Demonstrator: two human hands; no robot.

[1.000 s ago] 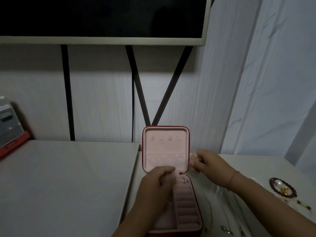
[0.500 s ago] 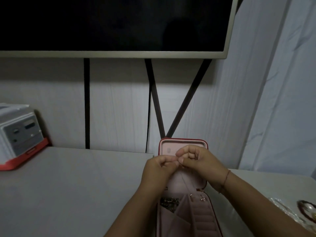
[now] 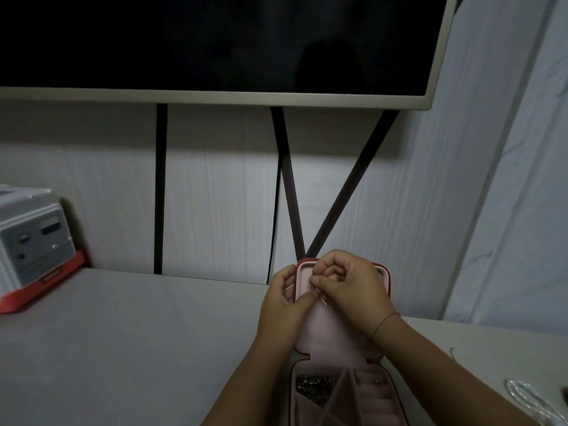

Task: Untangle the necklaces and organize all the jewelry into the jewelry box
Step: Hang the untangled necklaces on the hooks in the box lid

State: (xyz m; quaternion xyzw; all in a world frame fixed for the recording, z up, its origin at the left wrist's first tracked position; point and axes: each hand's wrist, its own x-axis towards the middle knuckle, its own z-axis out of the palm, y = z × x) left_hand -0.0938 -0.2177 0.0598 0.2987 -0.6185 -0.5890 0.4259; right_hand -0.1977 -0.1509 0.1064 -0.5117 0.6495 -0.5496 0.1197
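The red jewelry box (image 3: 386,273) stands open at the table's near edge, its pink-lined lid upright. My left hand (image 3: 284,307) grips the lid's left edge, fingers behind it and thumb in front. My right hand (image 3: 350,290) pinches a thin necklace (image 3: 322,299) against the upper part of the lid; the chain's end hangs just below my fingertips. A dark tangled chain (image 3: 313,384) lies in the base's left compartment. The ring rolls (image 3: 373,405) are on the right, with a small earring (image 3: 376,381) above them.
A grey and white device on a red base (image 3: 33,247) sits at the far left of the white table (image 3: 123,333). A white beaded strand (image 3: 522,395) lies at the right edge. A dark screen (image 3: 215,41) hangs on the wall above.
Both hands rose from the box's base and the lid's right side to the top of the lid, and now meet there on the thin necklace. The view tilted up and left.
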